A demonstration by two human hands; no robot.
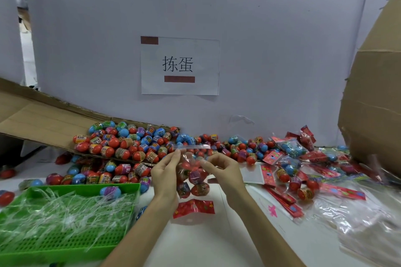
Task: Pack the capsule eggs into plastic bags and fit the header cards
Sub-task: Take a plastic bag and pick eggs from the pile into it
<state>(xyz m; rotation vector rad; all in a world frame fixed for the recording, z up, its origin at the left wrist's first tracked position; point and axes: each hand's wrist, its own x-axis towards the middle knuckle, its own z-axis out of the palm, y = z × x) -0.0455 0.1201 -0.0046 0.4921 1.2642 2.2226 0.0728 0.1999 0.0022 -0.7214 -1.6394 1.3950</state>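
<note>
A clear plastic bag [192, 176] with several red and blue capsule eggs inside hangs above the table between my hands. My left hand [166, 174] pinches the bag's upper left edge near its white sealing strip [191, 147]. My right hand [221, 169] pinches the bag's upper right side. A red folded header card [193, 208] lies flat on the white table just below the bag. A big heap of loose capsule eggs [130, 147] covers a flattened cardboard flap and the table behind my hands.
A green plastic basket [65, 243] holding peeled clear strips sits at the front left. Finished bags with cards [290, 154], loose red header cards [284, 199] and a stack of empty clear bags [358, 219] lie to the right. A tall cardboard box [373, 97] stands at the far right.
</note>
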